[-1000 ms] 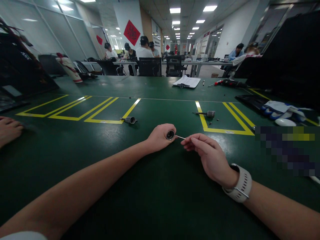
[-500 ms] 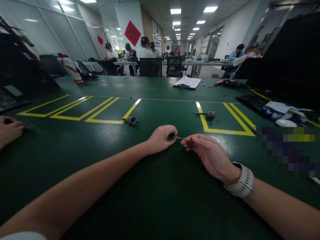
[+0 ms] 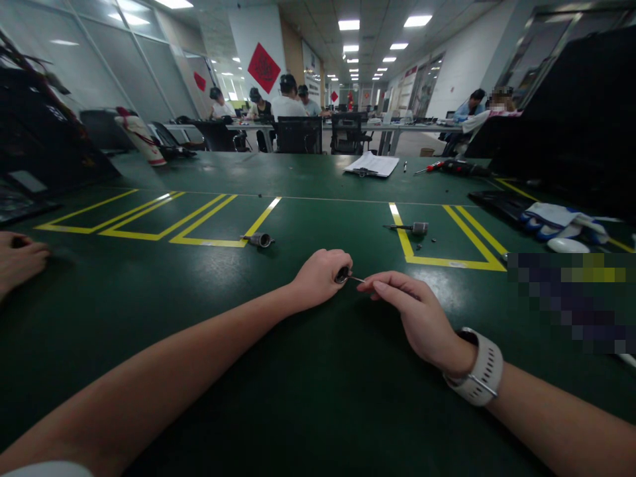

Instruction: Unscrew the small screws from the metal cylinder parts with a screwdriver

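My left hand (image 3: 318,275) is closed round a small dark metal cylinder (image 3: 341,274), its open end facing right. My right hand (image 3: 407,311) pinches a thin metal pin (image 3: 356,279) whose tip meets the cylinder's opening. Both hands rest low over the green table (image 3: 298,371), near its middle. A white watch (image 3: 479,375) sits on my right wrist.
A similar metal cylinder (image 3: 260,240) lies on a yellow line ahead left. Another part with a pin (image 3: 413,228) lies ahead right. Gloves (image 3: 561,222) and a papers stack (image 3: 372,163) lie farther off. Another person's hand (image 3: 17,258) rests at the left edge. People sit at far desks.
My left hand has rolled the cylinder so its opening shows less. The pin in my right hand has gone a little deeper toward the cylinder.
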Available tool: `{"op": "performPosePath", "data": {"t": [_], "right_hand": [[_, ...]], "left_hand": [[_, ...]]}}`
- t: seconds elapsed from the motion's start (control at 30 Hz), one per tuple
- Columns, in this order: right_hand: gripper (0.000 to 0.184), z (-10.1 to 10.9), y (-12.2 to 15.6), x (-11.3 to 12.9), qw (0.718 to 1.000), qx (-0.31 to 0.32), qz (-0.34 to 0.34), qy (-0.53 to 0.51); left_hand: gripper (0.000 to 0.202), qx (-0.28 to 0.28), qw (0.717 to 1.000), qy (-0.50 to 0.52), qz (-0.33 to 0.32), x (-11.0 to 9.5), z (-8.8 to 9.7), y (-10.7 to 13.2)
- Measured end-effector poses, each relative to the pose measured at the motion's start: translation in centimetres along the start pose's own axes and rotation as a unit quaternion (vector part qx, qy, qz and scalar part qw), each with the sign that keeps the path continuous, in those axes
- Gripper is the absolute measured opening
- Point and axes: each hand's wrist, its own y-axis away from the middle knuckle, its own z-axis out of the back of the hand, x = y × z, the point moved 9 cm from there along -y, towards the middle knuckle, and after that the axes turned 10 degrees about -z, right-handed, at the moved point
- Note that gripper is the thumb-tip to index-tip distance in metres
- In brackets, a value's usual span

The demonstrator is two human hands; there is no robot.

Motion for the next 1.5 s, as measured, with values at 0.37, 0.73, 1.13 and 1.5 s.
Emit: {"op": "performPosePath", "data": {"t": [0.37, 0.73, 1.13, 1.5], "right_hand": [[0.015, 0.0, -0.5, -0.7, 0.988, 0.03, -0.055, -0.142], [0.016, -0.1, -0.2, -0.4, 1.0, 0.0, -0.021, -0.018], [0.016, 0.0, -0.5, -0.9, 0.985, 0.026, -0.059, -0.158], [0.017, -0.2, -0.2, -0.4, 1.0, 0.003, -0.01, 0.007]], "left_hand": [[0.013, -0.052, 0.989, 0.138, 0.014, 0.5, 0.7, 0.0], [0.006, -0.037, 0.999, 0.016, 0.009, 0.6, 0.3, 0.1], [0.016, -0.068, 0.986, 0.151, 0.023, 1.1, 0.4, 0.1], [0.002, -0.002, 1.0, -0.019, -0.009, 0.3, -0.3, 0.1]]}}
